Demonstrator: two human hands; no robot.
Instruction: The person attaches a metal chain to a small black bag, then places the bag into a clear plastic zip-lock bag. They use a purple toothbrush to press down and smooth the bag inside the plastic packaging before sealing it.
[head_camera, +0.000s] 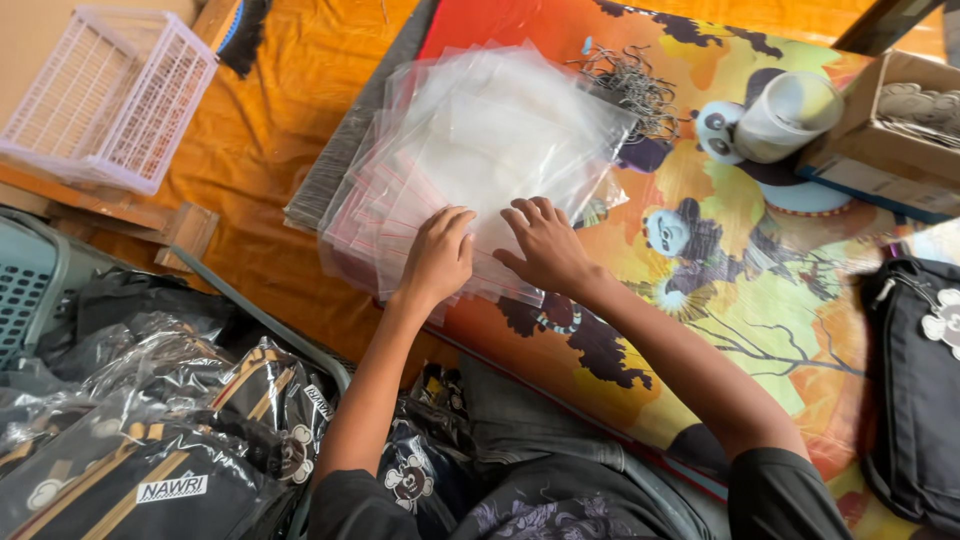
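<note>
I am pressing my flat, open left hand (437, 257) and right hand (543, 246) on the slippery stack of clear plastic bags (475, 165), holding nothing, sliding just one bag slowly.

I see a low table with a colourful panda-print top (760, 330), a fanned stack of clear plastic bags (470, 160) lying on it, a heap of metal hooks (630, 85), a white roll (790, 115), a cardboard box (890, 140), a black bag (915, 390) at its edge.
</note>
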